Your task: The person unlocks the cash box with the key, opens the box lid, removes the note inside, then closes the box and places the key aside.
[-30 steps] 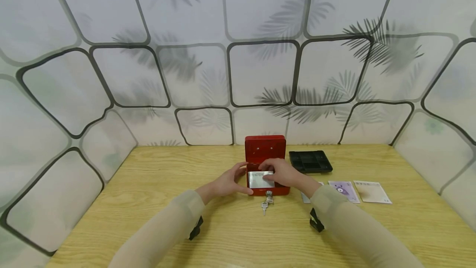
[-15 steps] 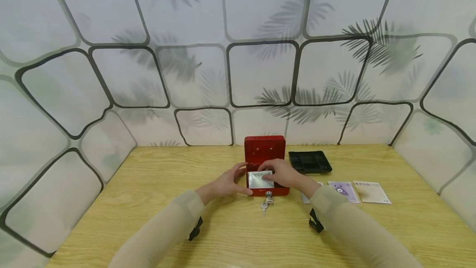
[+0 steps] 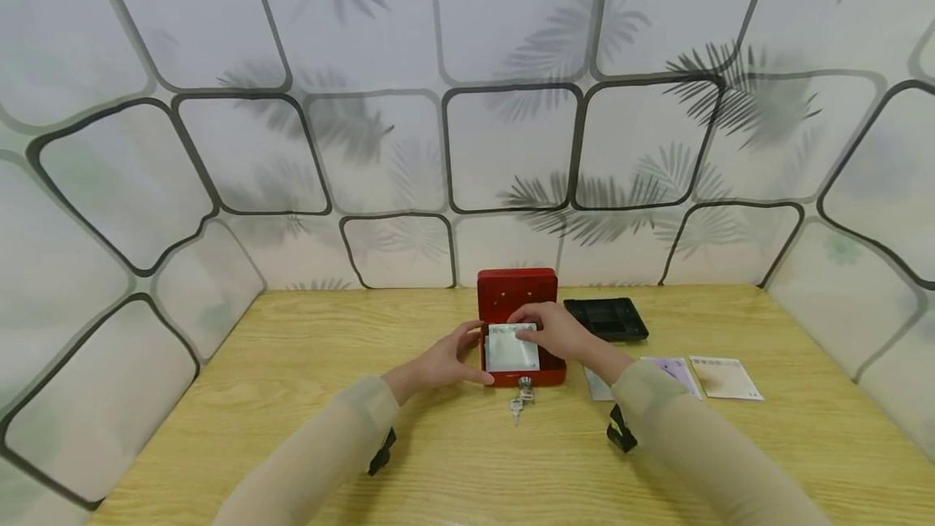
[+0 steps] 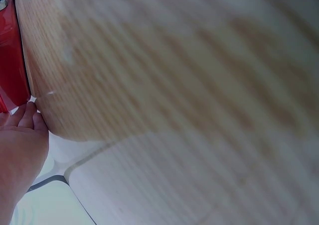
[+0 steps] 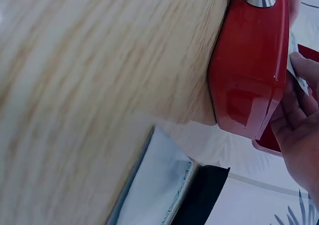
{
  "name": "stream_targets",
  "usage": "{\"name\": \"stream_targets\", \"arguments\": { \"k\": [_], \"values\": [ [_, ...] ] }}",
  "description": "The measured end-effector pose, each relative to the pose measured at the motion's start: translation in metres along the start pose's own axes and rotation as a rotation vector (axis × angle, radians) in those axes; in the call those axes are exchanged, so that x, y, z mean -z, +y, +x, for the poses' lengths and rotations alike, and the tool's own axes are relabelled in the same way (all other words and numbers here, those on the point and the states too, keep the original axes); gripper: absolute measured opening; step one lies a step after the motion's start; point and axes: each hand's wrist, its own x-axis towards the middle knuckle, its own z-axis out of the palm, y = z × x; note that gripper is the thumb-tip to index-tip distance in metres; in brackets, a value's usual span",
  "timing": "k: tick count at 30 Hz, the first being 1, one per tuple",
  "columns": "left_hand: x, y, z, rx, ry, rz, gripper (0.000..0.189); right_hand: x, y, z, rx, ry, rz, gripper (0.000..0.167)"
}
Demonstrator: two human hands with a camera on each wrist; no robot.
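Note:
An open red cash box (image 3: 529,377) stands on the table with its lid raised at the back. My left hand (image 3: 441,359) holds its left side, thumb at the front corner and fingers along the side. In the left wrist view, these fingertips touch the red box (image 4: 12,60). My right hand (image 3: 558,331) pinches a pale printed paper card (image 3: 514,350) over the box's left part. The right wrist view shows the thumb against the card (image 5: 294,48) and the other fingers behind it. Whether it is one card or a stack, I cannot tell.
A small key (image 3: 516,408) hangs from the lock at the box's front. Behind and right lies a black compartment tray (image 3: 609,319). Right of the box are a purple card (image 3: 675,370), a cream card (image 3: 726,377) and a pale card (image 3: 597,385), partly under the right arm.
The pale card has risen and tilted up at its back edge, showing more of its face. My right hand has lifted slightly with it; the left hand stays on the box.

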Motion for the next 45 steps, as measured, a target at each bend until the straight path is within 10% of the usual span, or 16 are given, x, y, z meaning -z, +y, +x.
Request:
{"name": "stream_targets", "arguments": {
  "k": [18, 34, 45],
  "values": [
    [-0.001, -0.003, 0.0, -0.021, -0.001, -0.013, 0.091, 0.043, -0.001, -0.012, 0.012, 0.062, 0.048, 0.023],
    [0.0, -0.005, 0.001, -0.035, 0.001, -0.012, 0.089, 0.079, 0.028, -0.089, 0.036, 0.071, 0.032, 0.02],
    [0.0, -0.004, 0.0, -0.02, 0.007, 0.009, 0.09, 0.072, 0.042, -0.134, -0.004, -0.094, 0.113, 0.024]
  ]
}}
